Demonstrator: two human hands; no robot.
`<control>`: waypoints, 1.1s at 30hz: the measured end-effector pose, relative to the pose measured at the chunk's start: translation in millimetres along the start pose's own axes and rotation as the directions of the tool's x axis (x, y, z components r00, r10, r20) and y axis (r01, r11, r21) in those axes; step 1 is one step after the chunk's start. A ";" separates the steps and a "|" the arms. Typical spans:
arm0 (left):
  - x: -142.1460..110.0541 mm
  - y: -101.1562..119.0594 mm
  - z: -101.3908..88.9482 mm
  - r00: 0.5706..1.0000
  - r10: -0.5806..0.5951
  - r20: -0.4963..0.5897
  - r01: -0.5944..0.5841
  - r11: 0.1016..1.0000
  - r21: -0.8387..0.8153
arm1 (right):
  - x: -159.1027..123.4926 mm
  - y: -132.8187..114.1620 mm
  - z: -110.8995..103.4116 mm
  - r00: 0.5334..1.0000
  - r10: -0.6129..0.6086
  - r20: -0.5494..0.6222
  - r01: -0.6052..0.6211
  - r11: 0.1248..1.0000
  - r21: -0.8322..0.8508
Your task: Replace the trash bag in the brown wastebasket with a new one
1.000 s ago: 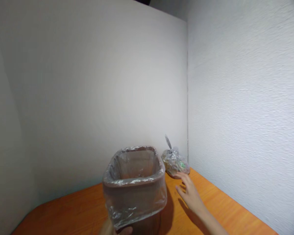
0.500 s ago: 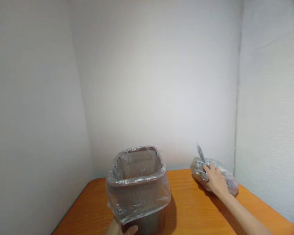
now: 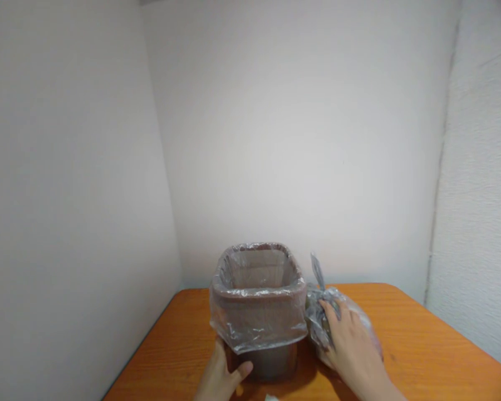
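A brown trash bin [image 3: 271, 365] stands upright on the wooden table, lined with a clear plastic bag [image 3: 259, 323] folded over its rim. My left hand [image 3: 225, 370] grips the bin's lower left side, with the thumb across the front. Close against the bin's right side lies a filled, knotted clear plastic bag [image 3: 365, 320], its twisted end sticking up. My right hand [image 3: 348, 340] is on top of this bag, fingers curled into the plastic near the knot. What the knotted bag contains is hard to make out.
The orange-brown wooden table [image 3: 417, 340] reaches back to a white wall [image 3: 275, 139]. More walls flank it on the left [image 3: 75, 195] and right [image 3: 480, 223]. A small pale scrap [image 3: 271, 397] shows at the bottom edge of the view.
My right hand has brought the knotted bag leftward and nearer, from the table's right side to beside the bin. The view has shifted a little; my left hand stays on the bin.
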State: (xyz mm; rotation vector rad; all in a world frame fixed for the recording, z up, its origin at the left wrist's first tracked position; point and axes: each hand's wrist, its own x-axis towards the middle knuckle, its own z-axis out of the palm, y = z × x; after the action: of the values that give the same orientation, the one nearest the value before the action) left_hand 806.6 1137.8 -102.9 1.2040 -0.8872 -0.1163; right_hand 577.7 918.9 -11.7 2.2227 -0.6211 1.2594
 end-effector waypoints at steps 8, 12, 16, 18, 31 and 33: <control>7.8 27.4 -13.0 0.797 0.546 -0.257 -0.374 0.781 0.500 | -16.1 -49.2 -19.4 0.935 -0.148 -0.323 0.218 0.956 0.194; 6.9 45.4 -12.6 0.738 0.647 -0.192 -0.432 0.672 0.602 | -5.9 -55.1 -16.0 0.943 -0.137 -0.303 0.216 0.945 0.244; 6.5 70.6 -27.7 0.640 0.755 -0.144 -0.531 0.570 0.627 | 6.7 -50.2 -30.7 0.926 -0.102 -0.363 0.233 0.912 0.339; 11.3 89.5 -35.5 0.621 0.773 -0.128 -0.554 0.548 0.627 | 18.1 -49.1 -43.9 0.910 -0.092 -0.404 0.264 0.881 0.393; 173.2 174.2 -60.8 0.919 0.394 0.028 -0.333 0.736 0.590 | 220.0 -32.3 -53.4 0.999 0.001 -0.053 0.033 0.778 0.627; 204.7 162.2 -61.6 0.960 0.280 0.020 -0.244 0.795 0.556 | 246.4 -28.1 -29.9 0.999 0.015 0.033 -0.032 0.782 0.622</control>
State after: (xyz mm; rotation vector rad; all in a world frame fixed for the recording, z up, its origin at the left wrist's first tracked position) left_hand 924.5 1142.5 138.1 1.5953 -1.0619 0.4366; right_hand 690.5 924.9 211.2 2.7671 -0.2461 1.6281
